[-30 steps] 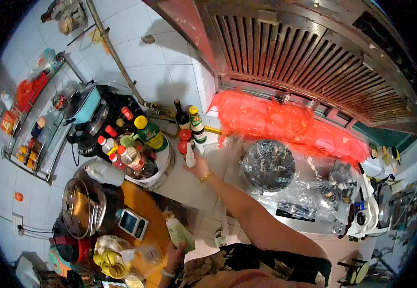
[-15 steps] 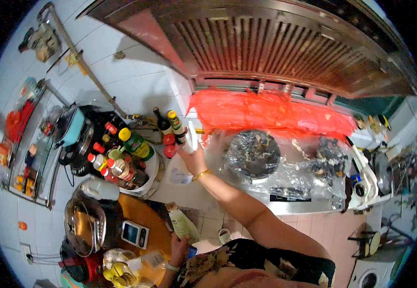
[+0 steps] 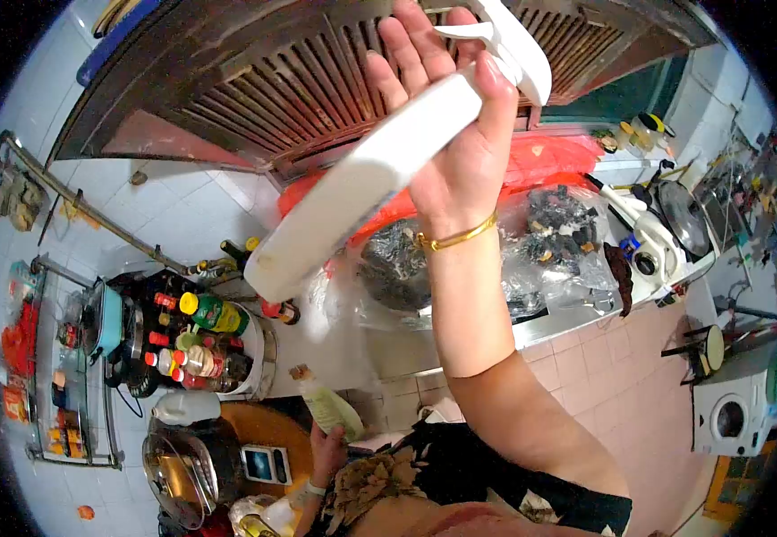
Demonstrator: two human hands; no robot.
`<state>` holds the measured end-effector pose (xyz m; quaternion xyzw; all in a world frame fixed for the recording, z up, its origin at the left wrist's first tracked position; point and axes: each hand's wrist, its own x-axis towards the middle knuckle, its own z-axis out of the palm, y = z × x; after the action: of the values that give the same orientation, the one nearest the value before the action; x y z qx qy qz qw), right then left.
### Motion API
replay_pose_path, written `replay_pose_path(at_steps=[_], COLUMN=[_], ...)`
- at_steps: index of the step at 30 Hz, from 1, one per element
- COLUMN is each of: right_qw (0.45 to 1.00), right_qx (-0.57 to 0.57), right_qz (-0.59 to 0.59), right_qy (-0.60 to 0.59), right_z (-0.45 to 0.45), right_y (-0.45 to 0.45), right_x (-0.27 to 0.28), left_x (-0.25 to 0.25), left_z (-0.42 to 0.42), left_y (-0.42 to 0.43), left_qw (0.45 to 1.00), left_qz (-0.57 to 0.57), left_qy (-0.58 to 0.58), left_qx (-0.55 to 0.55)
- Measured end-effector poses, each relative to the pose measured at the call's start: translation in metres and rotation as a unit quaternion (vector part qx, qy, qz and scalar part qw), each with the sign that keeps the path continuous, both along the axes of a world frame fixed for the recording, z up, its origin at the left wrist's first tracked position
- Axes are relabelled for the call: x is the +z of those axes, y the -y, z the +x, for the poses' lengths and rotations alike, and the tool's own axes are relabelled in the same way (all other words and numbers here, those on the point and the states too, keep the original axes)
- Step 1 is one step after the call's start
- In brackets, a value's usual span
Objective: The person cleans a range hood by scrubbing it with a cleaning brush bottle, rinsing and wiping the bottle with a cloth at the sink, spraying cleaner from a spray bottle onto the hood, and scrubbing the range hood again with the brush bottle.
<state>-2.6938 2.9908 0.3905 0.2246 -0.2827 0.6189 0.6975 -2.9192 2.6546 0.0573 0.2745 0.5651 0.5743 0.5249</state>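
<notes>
My right hand (image 3: 460,152), with a gold bracelet at the wrist, is raised in front of the range hood (image 3: 290,98). It grips a white spray bottle (image 3: 361,179) near the neck, thumb across it and the other fingers partly extended. The trigger head points to the upper right, and the long body slants down to the left. Low by my body, my left hand (image 3: 327,452) is closed around a pale green bottle (image 3: 330,407) with a brownish top. That bottle leans to the left.
Clear plastic film (image 3: 397,259) covers the stove and counter, and red plastic (image 3: 540,166) lies along the back. Sauce bottles stand in a white tub (image 3: 267,358) on the left. A round wooden table (image 3: 254,416) carries a white scale (image 3: 266,465). At far right is a washing machine (image 3: 735,407).
My right hand has risen with the white spray bottle from beside the sauce bottles to in front of the hood, nearer the camera. My left hand keeps the pale green bottle. The view has shifted.
</notes>
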Motion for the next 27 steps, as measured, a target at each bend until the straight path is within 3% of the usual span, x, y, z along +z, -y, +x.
replay_pose_path(at_steps=[2,4,8,10,12,16,23,27], right_qw=[1.000,0.990,0.979,0.980,0.984,0.980,0.991,0.975], right_qx=[0.008,-0.097,-0.105,-0.129,-0.152,-0.176,-0.117,-0.204], right_qz=[-0.016,0.018,-0.030,-0.021,-0.013,-0.042,0.046,-0.035], right_qy=[-0.001,0.099,0.175,0.148,0.097,0.081,0.046,0.085], right_z=[0.006,0.010,0.021,0.028,0.035,0.046,0.052,0.046], right_y=[0.002,0.001,0.006,0.005,0.004,0.001,-0.037,-0.019], right_x=[0.005,-0.008,-0.025,-0.019,-0.007,0.032,0.042,0.047], left_x=[0.012,0.020,0.031,0.029,0.022,0.035,0.033,0.033], left_z=[0.003,0.006,0.007,0.009,0.007,0.010,0.005,0.003], left_y=[-0.009,-0.015,-0.026,-0.033,-0.036,-0.046,-0.045,-0.044], left_qw=[1.000,0.999,1.000,0.999,0.993,0.996,0.997,0.996], left_qz=[0.015,0.026,-0.010,-0.033,0.003,-0.021,0.005,-0.016], left_qy=[0.022,0.047,0.000,-0.014,-0.104,-0.058,-0.050,-0.058], left_qx=[-0.005,-0.006,-0.017,-0.029,-0.063,-0.071,-0.054,-0.060])
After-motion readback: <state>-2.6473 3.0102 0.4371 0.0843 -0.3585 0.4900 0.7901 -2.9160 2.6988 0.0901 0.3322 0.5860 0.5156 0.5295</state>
